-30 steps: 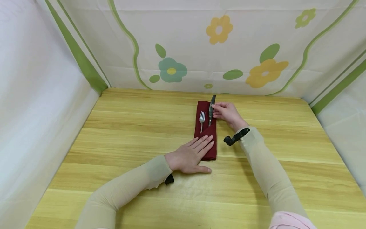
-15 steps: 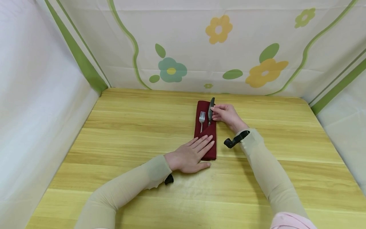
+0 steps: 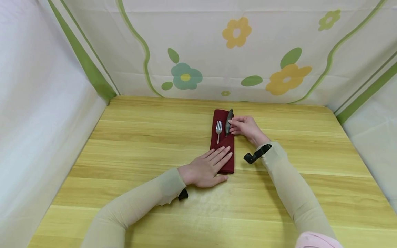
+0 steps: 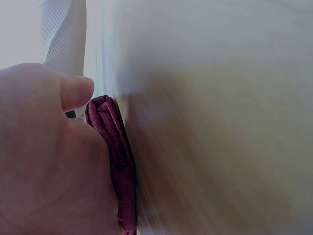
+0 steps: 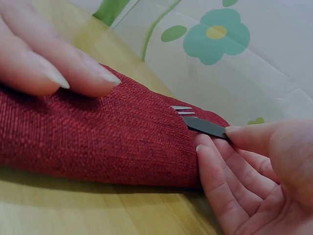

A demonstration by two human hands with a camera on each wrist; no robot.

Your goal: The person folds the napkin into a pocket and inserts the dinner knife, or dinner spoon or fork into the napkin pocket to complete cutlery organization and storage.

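Observation:
A folded dark red napkin (image 3: 221, 115) lies on the wooden table, its lower half forming a slanted pocket. Out of the pocket stick a silver fork (image 3: 219, 128), tines up, and a dark table knife (image 3: 228, 120) to its right. My right hand (image 3: 246, 128) pinches the knife between thumb and fingers at the napkin's right edge. In the right wrist view the knife (image 5: 208, 127) runs into the pocket opening, its inner end hidden. My left hand (image 3: 207, 168) lies flat with straight fingers over the lower napkin. The left wrist view shows the napkin's folded edge (image 4: 120, 161) beside the palm.
The light wooden table (image 3: 139, 144) spreads out on all sides of the napkin. A white cloth backdrop (image 3: 204, 44) with printed flowers rises behind its far edge, and white cloth walls flank both sides.
My right hand has moved down toward the person with the knife, which slid deeper into the napkin pocket. The left hand, fork and napkin have stayed nearly in place.

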